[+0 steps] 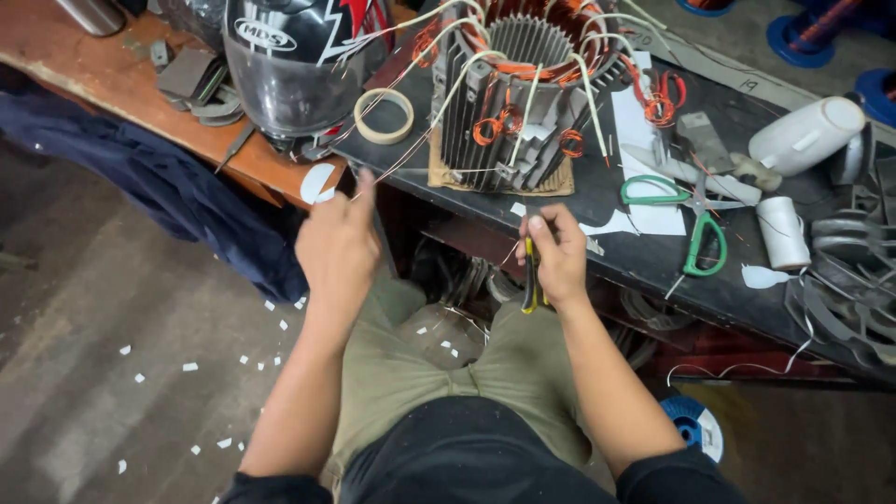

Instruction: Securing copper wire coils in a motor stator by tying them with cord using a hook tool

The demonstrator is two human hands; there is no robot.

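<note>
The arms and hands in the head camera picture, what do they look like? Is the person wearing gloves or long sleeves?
No gloves: the left hand and the right hand are bare, and so are both forearms. Dark sleeves show only near the bottom edge, pushed up past the elbows. No watch, rings or bands can be seen.

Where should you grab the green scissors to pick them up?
By the two green handle loops of the scissors, coming from the bench's front edge. They lie open and flat on the black bench, blades pointing away into clutter, loops nearest and free.
</note>
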